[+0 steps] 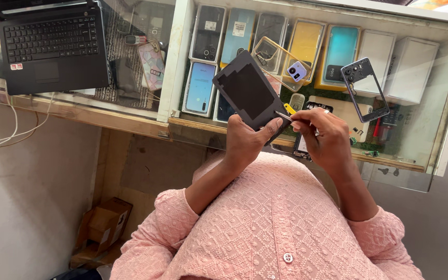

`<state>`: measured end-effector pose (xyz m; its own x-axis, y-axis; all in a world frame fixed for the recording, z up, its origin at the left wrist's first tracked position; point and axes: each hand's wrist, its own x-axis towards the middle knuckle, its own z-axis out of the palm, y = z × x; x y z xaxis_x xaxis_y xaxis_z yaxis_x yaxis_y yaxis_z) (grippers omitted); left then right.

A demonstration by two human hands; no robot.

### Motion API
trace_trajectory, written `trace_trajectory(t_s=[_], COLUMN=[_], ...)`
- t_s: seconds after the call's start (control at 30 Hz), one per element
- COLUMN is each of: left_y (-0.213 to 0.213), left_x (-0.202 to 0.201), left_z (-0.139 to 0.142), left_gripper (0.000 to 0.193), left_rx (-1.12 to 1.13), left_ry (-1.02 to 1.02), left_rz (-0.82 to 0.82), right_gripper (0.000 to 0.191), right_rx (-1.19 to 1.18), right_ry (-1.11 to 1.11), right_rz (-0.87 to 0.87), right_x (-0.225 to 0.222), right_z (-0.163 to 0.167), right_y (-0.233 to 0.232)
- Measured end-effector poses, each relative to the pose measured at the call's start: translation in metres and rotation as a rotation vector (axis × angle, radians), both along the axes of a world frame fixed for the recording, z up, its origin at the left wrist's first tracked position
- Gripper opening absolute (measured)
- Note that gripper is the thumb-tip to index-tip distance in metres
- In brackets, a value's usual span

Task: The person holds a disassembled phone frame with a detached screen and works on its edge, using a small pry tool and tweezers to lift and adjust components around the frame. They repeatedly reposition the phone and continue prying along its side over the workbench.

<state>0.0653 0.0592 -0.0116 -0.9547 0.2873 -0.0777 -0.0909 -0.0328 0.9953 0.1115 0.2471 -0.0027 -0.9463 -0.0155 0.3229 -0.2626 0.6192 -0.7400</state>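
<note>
The glass counter [444, 93] is crowded. Under its top lie rows of phone boxes, a blue one [238, 33], a yellow one [305, 44], a teal one [341, 49] and two white ones [410, 67] toward the far right corner. On the glass rest a clear phone case [265, 52], a small lilac camera piece [296, 71] and a dark phone frame [364, 91] with its camera cut-out, all just beyond the hands. An opened phone [303, 148] sits at the near edge, partly hidden behind the right hand. At the far left corner a black laptop [53, 46] stands open, white cables [14, 129] trailing off the left edge. A cardboard box [102, 228] sits on the floor below.

The only open room is the air over the near edge, where both hands work close to the chest.

The left hand [245, 142] grips a dark back cover [247, 91] by its lower end, thumb across it, tilted upward over the near edge. Its inner face is matt black with a darker rectangular patch. The right hand [325, 135] pinches thin metal tweezers [283, 116], the tip touching the cover's lower right edge.
</note>
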Motion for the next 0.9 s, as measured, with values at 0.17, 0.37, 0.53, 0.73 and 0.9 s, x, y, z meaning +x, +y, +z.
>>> trace_trajectory(t_s=[0.17, 0.37, 0.53, 0.73, 0.9], left_y=[0.0009, 0.0013, 0.001, -0.0001, -0.0001], left_x=[-0.0002, 0.0001, 0.0004, -0.0001, 0.0013], left_z=[-0.0015, -0.0019, -0.0023, -0.0035, -0.004], left_gripper=[0.017, 0.016, 0.016, 0.015, 0.015], left_rx=[0.033, 0.026, 0.015, 0.034, 0.068], left_ry=[-0.044, -0.023, -0.045, -0.048, -0.062], left_rz=[0.007, 0.001, 0.008, -0.012, -0.028], right_gripper=[0.006, 0.019, 0.016, 0.017, 0.014], right_rx=[0.135, 0.086, 0.168, 0.316, 0.346], right_ry=[0.019, 0.066, 0.113, 0.159, 0.11], right_rz=[0.008, 0.004, 0.006, -0.026, -0.054], right_x=[0.0001, -0.0013, -0.0008, -0.0005, 0.0028], right_z=[0.0015, 0.001, 0.0034, 0.0079, 0.0037], right_y=[0.0026, -0.0001, 0.001, 0.0014, 0.001])
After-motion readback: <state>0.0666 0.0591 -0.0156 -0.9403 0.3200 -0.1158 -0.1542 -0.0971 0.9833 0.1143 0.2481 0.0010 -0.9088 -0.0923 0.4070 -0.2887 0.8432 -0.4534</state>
